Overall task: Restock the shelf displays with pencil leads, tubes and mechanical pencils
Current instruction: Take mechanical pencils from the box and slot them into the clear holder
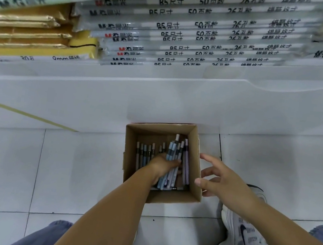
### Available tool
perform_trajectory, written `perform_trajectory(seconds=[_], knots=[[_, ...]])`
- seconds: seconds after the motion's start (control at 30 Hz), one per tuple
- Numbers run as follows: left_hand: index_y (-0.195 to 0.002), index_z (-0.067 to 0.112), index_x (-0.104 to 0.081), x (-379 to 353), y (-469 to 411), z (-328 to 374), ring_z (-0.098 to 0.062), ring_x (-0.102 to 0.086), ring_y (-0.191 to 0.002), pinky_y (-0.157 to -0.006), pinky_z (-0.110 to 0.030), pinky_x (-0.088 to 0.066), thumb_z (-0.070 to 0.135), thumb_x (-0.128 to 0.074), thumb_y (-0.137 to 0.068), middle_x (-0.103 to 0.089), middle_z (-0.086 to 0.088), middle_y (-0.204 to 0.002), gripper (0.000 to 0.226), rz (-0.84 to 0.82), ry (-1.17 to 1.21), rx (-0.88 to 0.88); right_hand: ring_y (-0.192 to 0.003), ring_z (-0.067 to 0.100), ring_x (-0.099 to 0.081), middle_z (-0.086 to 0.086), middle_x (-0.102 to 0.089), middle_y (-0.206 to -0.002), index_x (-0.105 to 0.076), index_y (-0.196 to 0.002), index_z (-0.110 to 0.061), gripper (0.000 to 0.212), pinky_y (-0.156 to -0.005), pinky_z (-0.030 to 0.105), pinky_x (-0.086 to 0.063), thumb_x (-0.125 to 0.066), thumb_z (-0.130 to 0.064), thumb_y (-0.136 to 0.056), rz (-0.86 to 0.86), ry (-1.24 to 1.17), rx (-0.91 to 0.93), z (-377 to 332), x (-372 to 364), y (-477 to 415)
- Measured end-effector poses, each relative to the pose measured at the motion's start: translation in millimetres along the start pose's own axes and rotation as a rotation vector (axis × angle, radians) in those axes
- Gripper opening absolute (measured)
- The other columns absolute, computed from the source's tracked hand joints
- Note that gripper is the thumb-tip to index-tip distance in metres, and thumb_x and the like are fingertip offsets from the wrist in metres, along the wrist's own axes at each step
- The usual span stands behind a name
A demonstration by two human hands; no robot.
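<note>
Mech. pencils stand in cardboard box on floor tile, 6 o'clock of frame. L hand inside box, fingers curled round a pale-blue bunch. R hand at box's 3 o'clock, fingers spread, holding nothing. Loose-leaf packs at 12.

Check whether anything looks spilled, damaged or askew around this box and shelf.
Nothing spilled or damaged. The paper packs on the shelf are stacked unevenly, ends staggered. In the cardboard box, the mechanical pencils lean at mixed angles while the left hand grips a bunch; the right hand is open beside it.
</note>
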State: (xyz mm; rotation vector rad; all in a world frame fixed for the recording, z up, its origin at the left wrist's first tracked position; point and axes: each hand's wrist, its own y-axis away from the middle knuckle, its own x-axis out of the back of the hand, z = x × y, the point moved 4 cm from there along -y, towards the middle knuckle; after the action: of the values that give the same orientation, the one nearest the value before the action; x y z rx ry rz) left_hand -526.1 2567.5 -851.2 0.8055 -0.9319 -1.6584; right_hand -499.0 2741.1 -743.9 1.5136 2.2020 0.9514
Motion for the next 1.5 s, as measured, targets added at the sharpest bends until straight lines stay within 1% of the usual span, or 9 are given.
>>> perform_trajectory(seconds=[0.17,0.3,0.43,0.5,0.6,0.73,1.1,1.27,1.5], knots=[[-0.105,0.016,-0.064,20,13,-1,-0.009,-0.070,-0.068,-0.055,-0.022,-0.056,0.019,-0.059,-0.099,-0.073,-0.002,-0.088,0.008,0.019,0.052,-0.016,-0.080,0.013,-0.070,-0.003,-0.061,-0.105,-0.041,-0.121,-0.057,0.056,-0.067,0.021,-0.057,-0.070,-0.024,-0.087,0.002,0.046,0.001,0,-2,0],[-0.107,0.015,-0.065,20,38,7,-0.016,-0.072,-0.079,-0.069,-0.031,-0.058,0.024,-0.061,-0.098,-0.076,-0.002,-0.084,0.014,-0.089,0.126,-0.060,-0.080,0.016,-0.069,-0.003,-0.062,-0.100,-0.041,-0.126,-0.049,0.053,-0.070,0.023,-0.057,-0.069,-0.025,-0.088,0.010,0.127,-0.014,-5,-2,2],[-0.106,0.016,-0.066,26,85,33,-0.017,-0.071,-0.082,-0.068,-0.030,-0.057,0.033,-0.066,-0.095,-0.075,-0.004,-0.092,0.020,-0.210,0.108,-0.216,-0.077,0.009,-0.060,-0.009,-0.063,-0.090,-0.061,-0.106,-0.036,0.014,-0.068,0.020,-0.045,-0.061,-0.034,-0.092,0.270,0.321,0.111,-27,7,11],[-0.104,0.018,-0.067,30,118,51,-0.013,-0.067,-0.074,-0.064,-0.027,-0.056,0.035,-0.066,-0.094,-0.074,-0.004,-0.093,0.020,-0.221,0.064,-0.327,-0.068,0.004,-0.060,-0.011,-0.065,-0.080,-0.063,-0.091,-0.036,0.008,-0.063,0.018,-0.045,-0.058,-0.031,-0.094,0.340,0.226,0.202,-50,4,20],[-0.105,0.013,-0.066,27,170,78,-0.011,-0.062,-0.065,-0.062,-0.026,-0.054,0.031,-0.062,-0.097,-0.074,-0.004,-0.093,0.020,-0.220,0.016,-0.465,-0.055,-0.001,-0.058,-0.010,-0.066,-0.072,-0.066,-0.100,-0.027,0.011,-0.055,0.017,-0.047,-0.058,-0.021,-0.095,0.308,-0.036,0.316,-93,-10,38],[-0.100,0.012,-0.068,17,245,117,-0.012,-0.062,-0.064,-0.062,-0.026,-0.054,0.029,-0.061,-0.098,-0.074,-0.005,-0.092,0.019,-0.232,-0.059,-0.632,-0.065,-0.001,-0.066,-0.008,-0.069,-0.072,-0.067,-0.099,-0.027,0.014,-0.056,0.014,-0.049,-0.064,-0.016,-0.091,0.311,-0.197,0.545,-162,-12,86],[-0.112,0.012,-0.063,7,419,227,-0.027,-0.077,-0.084,-0.067,-0.032,-0.062,0.026,-0.055,-0.101,-0.078,-0.009,-0.096,0.019,-0.093,-0.069,-1.007,-0.073,0.010,-0.070,0.002,-0.075,-0.084,-0.066,-0.100,-0.025,0.017,-0.057,0.019,-0.052,-0.060,-0.011,-0.093,0.324,-0.174,1.011,-332,30,227],[-0.116,0.019,-0.063,17,452,273,-0.021,-0.075,-0.071,-0.062,-0.032,-0.061,0.031,-0.056,-0.100,-0.079,-0.006,-0.095,0.021,0.048,0.055,-1.187,-0.079,0.013,-0.071,0.000,-0.075,-0.086,-0.061,-0.101,-0.027,0.017,-0.063,0.021,-0.056,-0.057,-0.011,-0.095,0.468,-0.127,1.262,-400,60,279],[-0.116,0.005,-0.062,25,450,321,-0.014,-0.047,-0.049,-0.053,-0.032,-0.046,0.037,-0.058,-0.100,-0.069,0.001,-0.073,0.037,0.196,0.169,-1.295,-0.092,0.008,-0.069,0.004,-0.070,-0.097,-0.050,-0.098,-0.038,0.029,-0.075,0.026,-0.058,-0.057,-0.011,-0.095,0.731,0.130,1.459,-480,98,294]])
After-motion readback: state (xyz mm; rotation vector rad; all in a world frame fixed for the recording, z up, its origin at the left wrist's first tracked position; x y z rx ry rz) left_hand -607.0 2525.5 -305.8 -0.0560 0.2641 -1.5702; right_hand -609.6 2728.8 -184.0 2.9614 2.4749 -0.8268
